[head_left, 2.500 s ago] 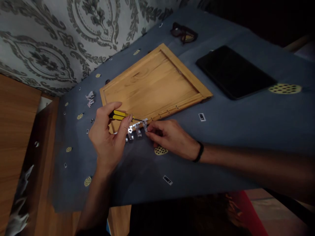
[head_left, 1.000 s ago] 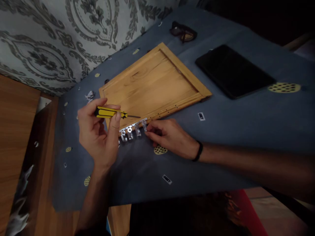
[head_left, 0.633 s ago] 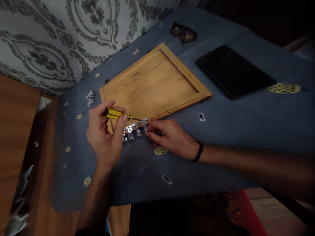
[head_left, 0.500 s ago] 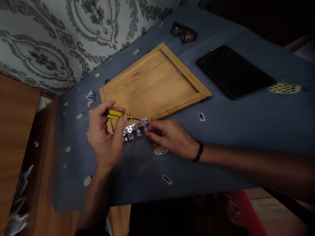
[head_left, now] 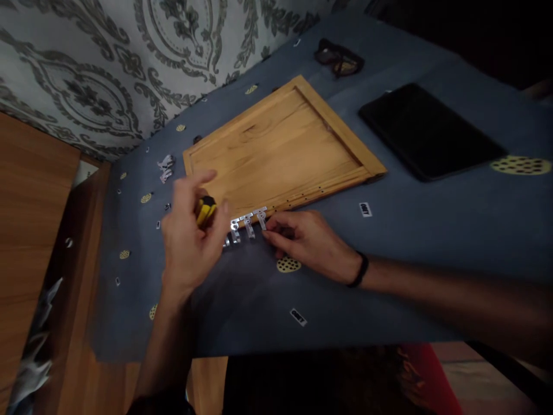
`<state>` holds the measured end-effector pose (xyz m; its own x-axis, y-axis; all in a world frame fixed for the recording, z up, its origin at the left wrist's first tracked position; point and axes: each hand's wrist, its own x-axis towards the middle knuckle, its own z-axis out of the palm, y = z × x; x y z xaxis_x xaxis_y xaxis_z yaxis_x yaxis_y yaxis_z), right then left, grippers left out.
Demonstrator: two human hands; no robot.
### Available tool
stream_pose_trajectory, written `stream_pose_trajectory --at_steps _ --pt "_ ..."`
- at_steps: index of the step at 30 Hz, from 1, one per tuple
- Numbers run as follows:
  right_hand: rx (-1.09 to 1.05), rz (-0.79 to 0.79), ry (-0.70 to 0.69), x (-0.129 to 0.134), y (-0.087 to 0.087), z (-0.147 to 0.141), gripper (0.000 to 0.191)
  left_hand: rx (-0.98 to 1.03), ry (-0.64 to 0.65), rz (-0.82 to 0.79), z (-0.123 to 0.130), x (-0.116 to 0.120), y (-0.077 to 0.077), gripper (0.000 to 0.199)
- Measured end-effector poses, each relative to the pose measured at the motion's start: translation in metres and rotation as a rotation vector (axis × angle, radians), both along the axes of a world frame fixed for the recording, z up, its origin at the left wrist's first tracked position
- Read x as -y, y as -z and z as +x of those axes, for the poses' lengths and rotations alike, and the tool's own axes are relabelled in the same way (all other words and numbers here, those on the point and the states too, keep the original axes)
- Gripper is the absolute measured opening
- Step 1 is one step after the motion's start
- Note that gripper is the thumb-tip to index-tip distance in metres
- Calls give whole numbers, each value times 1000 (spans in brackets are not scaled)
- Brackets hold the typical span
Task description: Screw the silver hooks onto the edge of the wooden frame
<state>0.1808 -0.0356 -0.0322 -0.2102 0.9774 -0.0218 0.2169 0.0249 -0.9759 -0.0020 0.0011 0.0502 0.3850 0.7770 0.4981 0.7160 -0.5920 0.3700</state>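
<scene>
A framed wooden panel (head_left: 276,150) lies on the blue patterned cloth, with several metal hinges (head_left: 249,225) in a row along its near edge. Some hinges at the left end are hidden behind my left hand (head_left: 190,230), which holds a screwdriver (head_left: 205,211) by its yellow and black handle; its shaft cannot be made out. The fingertips of my right hand (head_left: 300,233) pinch the rightmost hinge (head_left: 261,217) at the panel's edge. To the right of that hinge, small dark holes run along the panel's border.
Loose metal hinges (head_left: 166,167) lie left of the panel. A black tablet (head_left: 432,131) rests to the right, and dark glasses (head_left: 339,57) lie at the back. The patterned wall (head_left: 181,34) borders the table's far left side.
My left hand has pulled the screwdriver back from the rightmost hinge and turned it. My right hand stays at that hinge. The whole view has shifted slightly.
</scene>
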Motion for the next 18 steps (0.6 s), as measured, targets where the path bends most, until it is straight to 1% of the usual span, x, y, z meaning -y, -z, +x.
stream_pose_trajectory --at_steps 1,3,5,7,10,14,16,18 --pt "-9 -2 2 0 0 0 15 -59 28 -20 -3 -2 -1 26" --pt "-29 -2 2 0 0 0 14 -191 87 -111 -9 -6 -2 24" --pt "-45 -1 -2 0 0 0 14 -294 113 -185 -13 -10 -1 27" --pt "-43 -4 -8 0 0 0 13 -390 110 -233 -16 -11 2 31" --pt "-27 -9 -4 0 1 0 13 -498 81 -255 -13 -8 8 30" --pt "-39 -21 -4 0 2 -1 12 -557 50 -249 -5 -4 12 31" --pt "-43 -17 -5 0 2 -1 12 -544 41 -244 -3 -3 14 31" --pt "-36 -8 -4 0 1 -1 12 -495 41 -237 -1 -3 13 26"
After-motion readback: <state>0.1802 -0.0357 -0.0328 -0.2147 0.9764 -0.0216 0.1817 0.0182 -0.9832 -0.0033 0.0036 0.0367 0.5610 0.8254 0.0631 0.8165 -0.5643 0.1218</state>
